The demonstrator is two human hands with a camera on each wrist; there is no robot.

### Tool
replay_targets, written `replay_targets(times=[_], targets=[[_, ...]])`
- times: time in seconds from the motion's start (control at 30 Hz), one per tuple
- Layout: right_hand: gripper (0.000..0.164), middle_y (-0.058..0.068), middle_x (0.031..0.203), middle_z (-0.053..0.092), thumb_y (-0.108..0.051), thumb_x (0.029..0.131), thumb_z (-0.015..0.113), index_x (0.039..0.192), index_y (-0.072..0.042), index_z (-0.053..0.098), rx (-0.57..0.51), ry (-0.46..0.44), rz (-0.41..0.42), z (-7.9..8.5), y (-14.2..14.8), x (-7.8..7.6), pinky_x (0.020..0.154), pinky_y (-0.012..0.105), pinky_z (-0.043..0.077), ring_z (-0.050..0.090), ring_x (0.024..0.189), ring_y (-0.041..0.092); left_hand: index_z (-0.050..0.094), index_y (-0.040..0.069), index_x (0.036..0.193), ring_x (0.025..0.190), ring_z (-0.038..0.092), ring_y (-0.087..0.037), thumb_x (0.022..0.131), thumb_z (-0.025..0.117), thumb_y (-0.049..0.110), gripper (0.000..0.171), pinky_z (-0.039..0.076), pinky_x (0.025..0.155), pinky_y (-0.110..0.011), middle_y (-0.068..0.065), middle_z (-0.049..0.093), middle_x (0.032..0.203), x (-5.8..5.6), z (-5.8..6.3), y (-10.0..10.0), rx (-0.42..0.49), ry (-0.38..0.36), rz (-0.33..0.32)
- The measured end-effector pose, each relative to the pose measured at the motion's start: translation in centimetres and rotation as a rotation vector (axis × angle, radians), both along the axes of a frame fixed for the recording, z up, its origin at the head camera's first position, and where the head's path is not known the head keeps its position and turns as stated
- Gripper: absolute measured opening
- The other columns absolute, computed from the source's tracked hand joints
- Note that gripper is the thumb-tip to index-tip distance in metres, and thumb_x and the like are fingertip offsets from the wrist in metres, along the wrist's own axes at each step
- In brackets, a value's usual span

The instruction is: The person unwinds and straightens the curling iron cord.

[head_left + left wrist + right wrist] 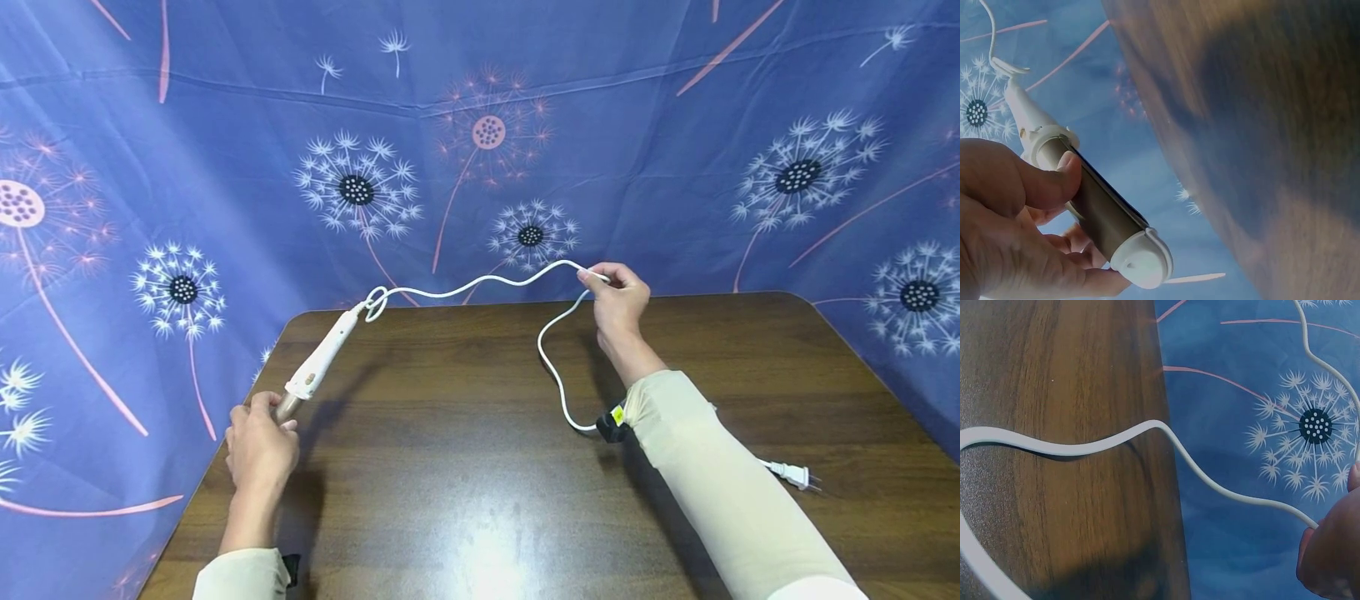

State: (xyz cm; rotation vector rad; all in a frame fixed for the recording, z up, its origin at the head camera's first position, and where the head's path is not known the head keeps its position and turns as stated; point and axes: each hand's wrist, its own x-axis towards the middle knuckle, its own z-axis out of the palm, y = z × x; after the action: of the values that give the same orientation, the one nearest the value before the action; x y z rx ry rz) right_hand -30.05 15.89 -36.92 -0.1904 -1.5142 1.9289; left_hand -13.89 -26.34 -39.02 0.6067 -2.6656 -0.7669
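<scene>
A hair curling iron (324, 357) with a white handle, a brownish barrel and a white end cap (1144, 261) is raised above the left part of the table. My left hand (260, 443) grips it by the barrel, thumb on top in the left wrist view, handle slanting up and away. From the handle's end runs a white cord (486, 280), with a small loop near the handle. Over the table's far edge, my right hand (621, 310) pinches this cord between thumb and fingers. Beyond the pinch the cord hangs down to the table and passes under my right forearm.
The cord's two-prong plug (791, 475) lies on the brown wooden table (450, 400), right of my right sleeve (720, 467). Behind the table hangs a blue cloth (637, 150) with dandelion prints. A black strap (613, 427) with a yellow tag is at my right wrist.
</scene>
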Motion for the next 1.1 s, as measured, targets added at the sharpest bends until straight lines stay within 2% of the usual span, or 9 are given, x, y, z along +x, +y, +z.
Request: replay_targets(times=[0.23, 0.47, 0.67, 0.83, 1.1], targets=[[0.016, -0.004, 0.066, 0.06, 0.009, 0.071, 0.078, 0.082, 0.011, 0.066, 0.011, -0.01, 0.012, -0.2, 0.2, 0.1, 0.058, 0.014, 0.046, 0.053, 0.06, 0.005, 0.047, 0.003, 0.124, 0.107, 0.038, -0.055, 0.085, 0.057, 0.001, 0.04, 0.034, 0.079, -0.069, -0.031, 0.038, 0.119, 0.1, 0.1, -0.5, 0.017, -0.015, 0.026], [0.025, -0.006, 0.073, 0.058, 0.008, 0.071, 0.078, 0.089, 0.018, 0.064, 0.133, -0.02, 0.107, -0.5, 0.0, 0.1, 0.059, 0.013, 0.043, 0.052, 0.066, 0.005, 0.047, 0.002, 0.125, 0.102, 0.041, -0.053, 0.085, 0.06, 0.001, 0.042, 0.036, 0.079, -0.065, -0.031, 0.04, 0.116, 0.1, 0.0, -0.4, 0.028, 0.05, 0.037], [0.024, -0.004, 0.078, 0.055, 0.006, 0.073, 0.077, 0.09, 0.017, 0.064, 0.197, -0.123, 0.189, -1.0, 0.1, 0.2, 0.064, 0.015, 0.041, 0.05, 0.078, 0.007, 0.049, 0.003, 0.124, 0.101, 0.042, -0.051, 0.083, 0.063, -0.001, 0.044, 0.035, 0.082, -0.062, -0.029, 0.042, 0.114, -0.2, 0.4, 0.2, 0.037, 0.112, 0.024], [0.023, -0.003, 0.087, 0.053, 0.002, 0.074, 0.077, 0.089, 0.013, 0.064, 0.246, -0.224, 0.273, -1.4, 0.4, 0.1, 0.074, 0.019, 0.038, 0.047, 0.089, 0.01, 0.05, 0.004, 0.124, 0.102, 0.042, -0.051, 0.084, 0.064, -0.001, 0.043, 0.035, 0.081, -0.063, -0.028, 0.043, 0.116, -0.3, 0.9, 0.8, 0.048, 0.122, 0.017], [0.028, 0.002, 0.094, 0.051, 0.0, 0.077, 0.074, 0.098, 0.014, 0.062, 0.33, -0.299, 0.424, -1.9, 0.8, 0.3, 0.069, 0.018, 0.041, 0.047, 0.089, 0.011, 0.051, 0.005, 0.122, 0.101, 0.043, -0.05, 0.083, 0.065, -0.002, 0.042, 0.035, 0.082, -0.062, -0.028, 0.044, 0.116, -0.4, 1.5, 1.5, 0.043, 0.141, 0.006]])
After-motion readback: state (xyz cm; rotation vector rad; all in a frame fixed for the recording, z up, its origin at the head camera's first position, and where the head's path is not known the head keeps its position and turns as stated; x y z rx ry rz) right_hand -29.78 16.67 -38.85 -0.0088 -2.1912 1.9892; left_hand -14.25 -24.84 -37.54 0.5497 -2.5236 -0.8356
